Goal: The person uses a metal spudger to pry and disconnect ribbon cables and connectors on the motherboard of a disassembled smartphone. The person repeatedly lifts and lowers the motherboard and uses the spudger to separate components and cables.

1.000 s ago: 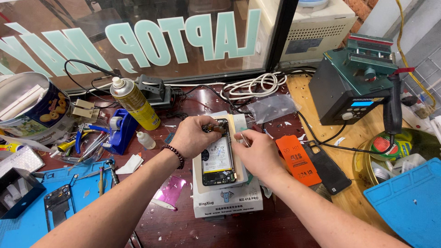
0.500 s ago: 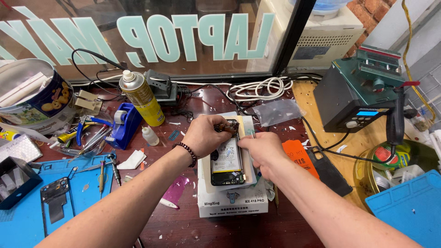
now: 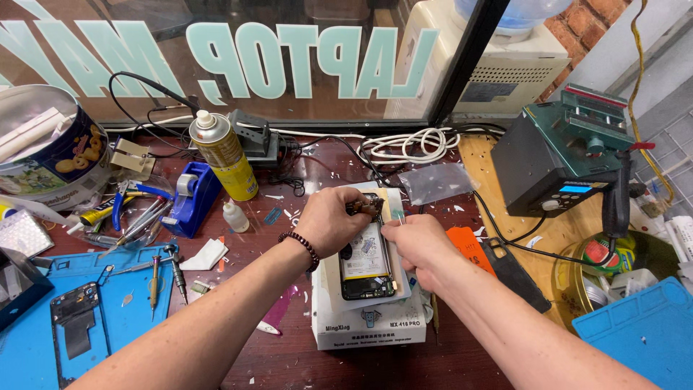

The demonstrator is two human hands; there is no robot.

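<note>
An opened phone (image 3: 366, 263) with its battery showing lies on a white box-shaped heating pad (image 3: 368, 325) in the middle of the bench. My left hand (image 3: 328, 220), with a bead bracelet at the wrist, pinches a small brown part (image 3: 367, 208) at the phone's top edge. My right hand (image 3: 421, 245) rests on the phone's right side, fingers closed on a thin tool or strip near the top corner.
A yellow spray can (image 3: 222, 156), blue tape dispenser (image 3: 191, 198), small dropper bottle (image 3: 234, 216), round tin (image 3: 43, 155) and hand tools sit left. Blue mats (image 3: 101, 289) (image 3: 635, 336) lie front left and right. A green soldering station (image 3: 559, 159) and coiled white cable (image 3: 404, 144) stand behind.
Both hands stay at the top of the phone; the left fingers have shifted slightly on the small part. The view has tilted a little, moving the bench lower in the picture.
</note>
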